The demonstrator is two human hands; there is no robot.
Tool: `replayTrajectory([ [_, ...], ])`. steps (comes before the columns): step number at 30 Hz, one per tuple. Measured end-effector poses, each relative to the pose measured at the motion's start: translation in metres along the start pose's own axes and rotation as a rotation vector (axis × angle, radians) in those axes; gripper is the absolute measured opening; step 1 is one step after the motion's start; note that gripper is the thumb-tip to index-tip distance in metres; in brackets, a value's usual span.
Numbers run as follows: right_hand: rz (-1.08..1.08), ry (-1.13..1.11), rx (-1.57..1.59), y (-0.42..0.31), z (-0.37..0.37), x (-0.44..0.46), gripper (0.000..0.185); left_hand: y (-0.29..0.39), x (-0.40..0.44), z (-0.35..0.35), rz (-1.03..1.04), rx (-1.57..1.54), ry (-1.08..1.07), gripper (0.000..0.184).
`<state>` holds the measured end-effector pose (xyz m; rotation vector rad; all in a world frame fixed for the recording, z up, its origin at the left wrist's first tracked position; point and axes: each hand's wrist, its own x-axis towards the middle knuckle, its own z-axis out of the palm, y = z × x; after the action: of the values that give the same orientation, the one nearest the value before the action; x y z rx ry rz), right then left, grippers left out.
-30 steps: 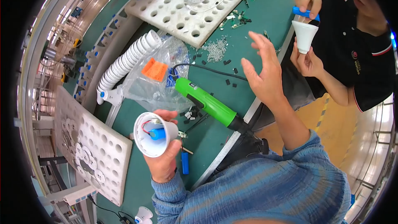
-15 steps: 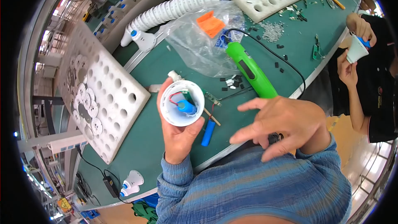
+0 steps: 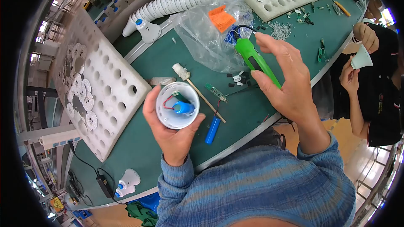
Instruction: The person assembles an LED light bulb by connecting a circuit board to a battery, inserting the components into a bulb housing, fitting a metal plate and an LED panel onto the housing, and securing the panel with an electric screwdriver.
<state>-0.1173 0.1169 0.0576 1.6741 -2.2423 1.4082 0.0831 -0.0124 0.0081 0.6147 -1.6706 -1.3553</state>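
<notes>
My left hand [image 3: 170, 141] is closed around a white bulb housing [image 3: 163, 115], its open end facing up. Inside the housing are a blue cylindrical battery [image 3: 184, 108], red wires and part of a green circuit board [image 3: 180, 97]. My right hand [image 3: 286, 80] is over the green corded handheld tool [image 3: 257, 61], thumb and fingers spread on either side of it. Whether the hand touches the tool is unclear. Between my hands lie another blue battery [image 3: 213, 130] wired to a small circuit board [image 3: 216, 93], and a wooden stick [image 3: 206, 101] with a white wad at its end.
A perforated white board [image 3: 107, 96] with round discs stands at left; another perforated board [image 3: 273, 0] lies at the back. A plastic bag [image 3: 198, 38], stacked white housings [image 3: 181, 6] and small black and white pieces are on the green table. At right, a co-worker's hands hold a white cone [image 3: 362, 59].
My right hand has moved up and away from me, from the table's front edge to the green tool. My left hand still holds the housing, shifted slightly left in view.
</notes>
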Motion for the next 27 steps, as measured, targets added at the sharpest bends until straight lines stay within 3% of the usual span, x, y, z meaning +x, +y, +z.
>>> replayTrajectory([
  [1,-0.009,0.059,-0.104,0.004,0.003,0.002,0.049,0.000,-0.001,-0.004,-0.011,0.011,0.021,0.088],
  [4,-0.010,-0.214,0.073,0.008,0.009,-0.005,0.046,-0.004,-0.003,-0.021,0.034,0.173,0.051,0.085],
  [9,-0.106,-0.257,-0.167,0.004,0.017,-0.002,0.036,-0.001,-0.005,-0.028,0.125,0.492,0.113,0.079],
  [16,-0.210,-0.325,-0.254,0.008,0.011,0.022,0.030,0.006,-0.009,-0.032,0.090,0.610,0.086,0.076],
  [19,-0.276,-0.653,0.003,0.009,0.003,0.039,0.025,0.007,-0.008,-0.035,0.137,0.652,0.086,0.074],
  [22,-0.169,-0.876,0.277,0.000,-0.001,0.049,0.025,0.009,-0.008,-0.038,0.132,0.671,0.103,0.071],
  [26,-0.173,-0.818,0.296,-0.008,0.011,0.053,0.025,0.018,-0.012,-0.041,-0.150,0.504,0.183,0.069],
  [27,-0.175,-0.825,0.225,-0.009,0.014,0.055,0.025,0.011,-0.013,-0.049,0.016,0.596,0.177,0.069],
])
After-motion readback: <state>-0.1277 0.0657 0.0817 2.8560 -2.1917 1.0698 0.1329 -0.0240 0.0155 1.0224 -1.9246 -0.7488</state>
